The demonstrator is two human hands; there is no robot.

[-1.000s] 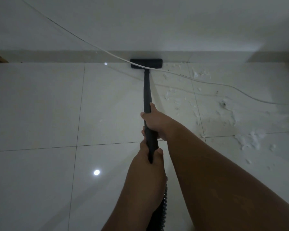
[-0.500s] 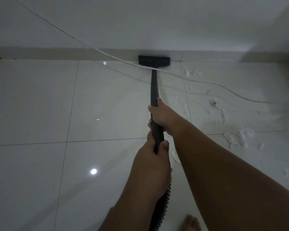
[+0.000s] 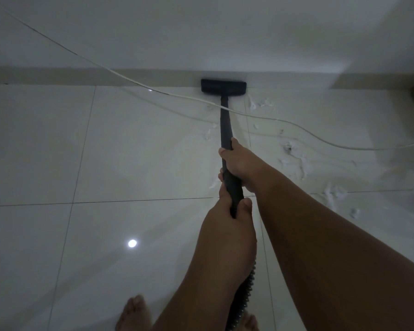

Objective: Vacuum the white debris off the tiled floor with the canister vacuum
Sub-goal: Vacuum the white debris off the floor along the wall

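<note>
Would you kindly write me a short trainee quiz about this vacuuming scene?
1. True or false: the vacuum head sits against the foot of the wall.
2. Most of the white debris lies: A) left of the wand; B) right of the wand; C) on top of the vacuum head.
3. Which hand grips the wand nearer the vacuum head?
Key: 1 true; 2 B; 3 the right hand.

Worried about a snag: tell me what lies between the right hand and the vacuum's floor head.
Head view: the black wand runs from right hand to floor head, and the white cord crosses it partway.
</note>
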